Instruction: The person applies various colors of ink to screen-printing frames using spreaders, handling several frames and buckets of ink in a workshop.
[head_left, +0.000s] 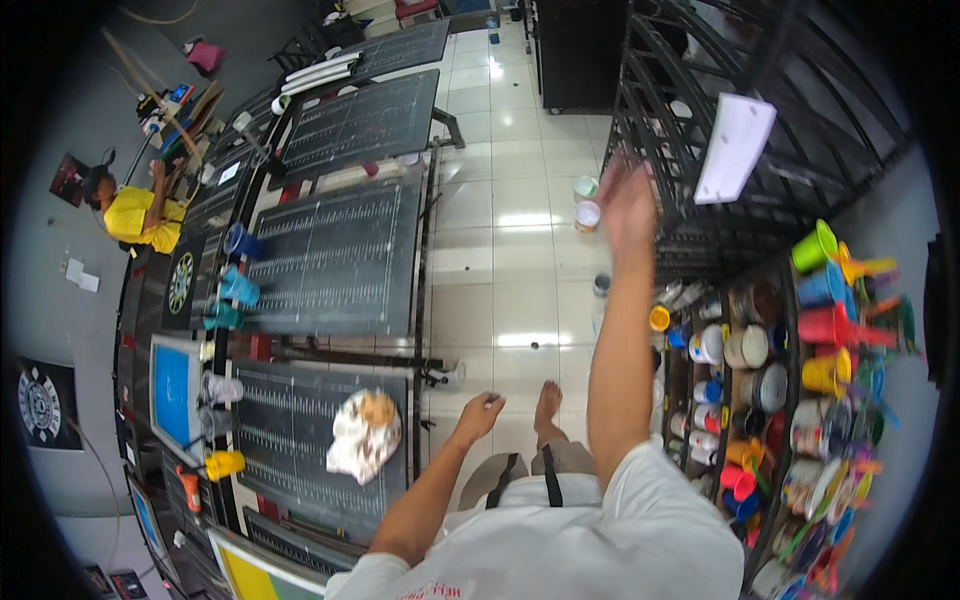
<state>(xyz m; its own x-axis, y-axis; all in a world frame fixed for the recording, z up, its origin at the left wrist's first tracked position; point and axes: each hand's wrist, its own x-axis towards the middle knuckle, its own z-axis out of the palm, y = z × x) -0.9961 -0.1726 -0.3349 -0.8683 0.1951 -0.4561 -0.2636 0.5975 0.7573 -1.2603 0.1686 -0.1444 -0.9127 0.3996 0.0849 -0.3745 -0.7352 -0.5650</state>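
Note:
My right hand (630,205) reaches forward beside the black metal rack (690,170). It is blurred by motion, but its fingers look stretched out and nothing shows in them. A white sheet (735,150) lies on the rack, to the right of that hand and apart from it. Low over the tiled floor, my left hand (480,417) is closed, with a small dark spot at its fingertips that I cannot make out. The nearest dark, ruled printing board (290,420) lies left of it, bearing a crumpled white cloth (360,450) with brown stains.
More ruled boards (335,255) run ahead on the left, with coloured cups (240,287) along their far edge. Shelves at right hold paint tubs (748,347) and bright cups. Two tubs (587,216) stand on the floor by the rack. A person in yellow (145,215) is far left.

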